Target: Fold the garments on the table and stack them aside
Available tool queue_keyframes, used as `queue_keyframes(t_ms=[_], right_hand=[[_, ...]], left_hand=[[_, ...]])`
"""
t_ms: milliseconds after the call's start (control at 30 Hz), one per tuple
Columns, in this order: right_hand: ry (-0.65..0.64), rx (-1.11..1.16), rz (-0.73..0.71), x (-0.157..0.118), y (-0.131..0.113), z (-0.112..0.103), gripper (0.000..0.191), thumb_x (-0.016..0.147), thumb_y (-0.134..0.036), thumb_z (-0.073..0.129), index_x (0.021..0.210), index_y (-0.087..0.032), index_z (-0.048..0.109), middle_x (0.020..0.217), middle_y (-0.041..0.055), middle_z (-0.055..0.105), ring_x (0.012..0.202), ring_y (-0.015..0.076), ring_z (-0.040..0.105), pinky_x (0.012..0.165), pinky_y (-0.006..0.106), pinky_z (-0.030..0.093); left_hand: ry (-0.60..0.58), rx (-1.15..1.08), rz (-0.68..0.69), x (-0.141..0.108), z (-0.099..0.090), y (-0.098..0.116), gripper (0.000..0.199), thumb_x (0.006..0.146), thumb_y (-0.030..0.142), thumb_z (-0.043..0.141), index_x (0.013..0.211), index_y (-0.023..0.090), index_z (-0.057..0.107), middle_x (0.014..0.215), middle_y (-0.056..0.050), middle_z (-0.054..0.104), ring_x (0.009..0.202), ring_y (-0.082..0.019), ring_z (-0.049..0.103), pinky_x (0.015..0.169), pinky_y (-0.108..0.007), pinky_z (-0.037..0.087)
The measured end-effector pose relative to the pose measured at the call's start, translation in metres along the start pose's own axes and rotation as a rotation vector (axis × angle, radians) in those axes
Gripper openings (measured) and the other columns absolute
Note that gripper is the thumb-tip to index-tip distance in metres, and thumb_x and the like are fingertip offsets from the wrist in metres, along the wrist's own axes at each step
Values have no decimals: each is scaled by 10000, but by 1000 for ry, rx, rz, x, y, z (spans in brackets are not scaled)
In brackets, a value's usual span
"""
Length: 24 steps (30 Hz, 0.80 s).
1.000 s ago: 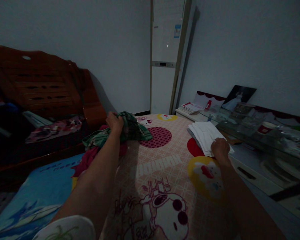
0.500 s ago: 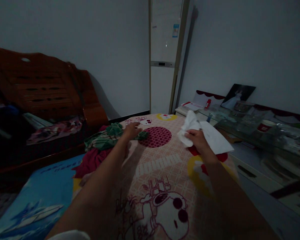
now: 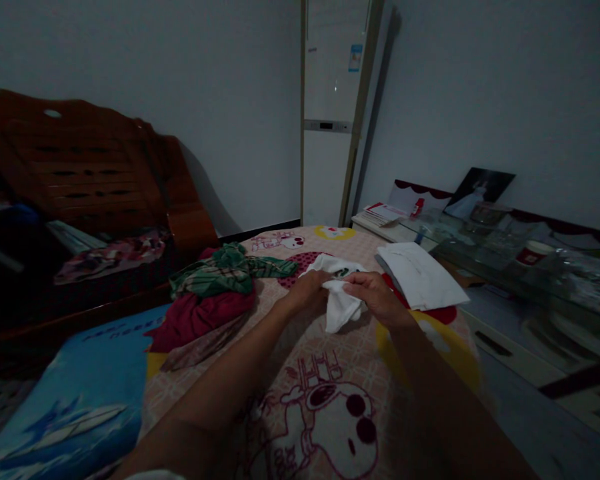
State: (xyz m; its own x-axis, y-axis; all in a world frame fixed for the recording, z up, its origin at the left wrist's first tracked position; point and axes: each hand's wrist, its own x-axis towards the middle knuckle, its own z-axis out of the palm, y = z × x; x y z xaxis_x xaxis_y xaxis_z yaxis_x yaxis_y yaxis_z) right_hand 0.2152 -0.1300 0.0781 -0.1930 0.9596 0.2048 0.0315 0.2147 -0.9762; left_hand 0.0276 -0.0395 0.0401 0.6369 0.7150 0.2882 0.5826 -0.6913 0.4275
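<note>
Between my two hands is a small white garment with a dark print showing in its opening; its exact kind is unclear. My left hand grips its left side, fingers closed and partly hidden by the fabric. On the other side my right hand pinches the edge between thumb and fingers. The garment's lower part hangs over the patterned cloth of the round table. Flat folded white fabric lies right of my right hand. Left of my hands is a heap with a green plaid cloth and a maroon cloth.
A glass-topped cabinet stands close on the right, with a paper cup, a photo and papers on it. At left are a wooden bench and a blue printed board. A tall white air conditioner stands behind.
My right hand has brought the white garment left, off the folded white fabric, to the table's middle. My left hand has moved right from beside the heap and now grips the garment too.
</note>
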Motion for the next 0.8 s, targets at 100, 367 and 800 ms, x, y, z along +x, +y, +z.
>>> queue_keyframes(t_ms=[100,367,800], right_hand=[[186,18,-10,5,11,-11,368,723,-492,725,890,-164,739,751,44,712,671,165,638,536,241,474],[296,14,201,5,59,-39,316,685,-394,731,881,-149,698,671,46,714,538,149,651,452,228,500],[297,-25,218,12,89,-23,292,699,-401,687,842,-147,701,604,53,698,465,153,618,433,245,483]], left_hand=[[413,-59,-289,5,-48,-9,277,771,97,477,948,145,683,961,-95,719,925,-232,657,837,-320,500],[1488,322,-527,-77,-187,-53,419,637,25,394,936,90,680,990,-112,699,1013,-195,624,968,-326,450],[7,205,-625,-112,-162,-66,366,794,392,558,1065,222,736,900,-70,767,728,-225,712,726,-320,543]])
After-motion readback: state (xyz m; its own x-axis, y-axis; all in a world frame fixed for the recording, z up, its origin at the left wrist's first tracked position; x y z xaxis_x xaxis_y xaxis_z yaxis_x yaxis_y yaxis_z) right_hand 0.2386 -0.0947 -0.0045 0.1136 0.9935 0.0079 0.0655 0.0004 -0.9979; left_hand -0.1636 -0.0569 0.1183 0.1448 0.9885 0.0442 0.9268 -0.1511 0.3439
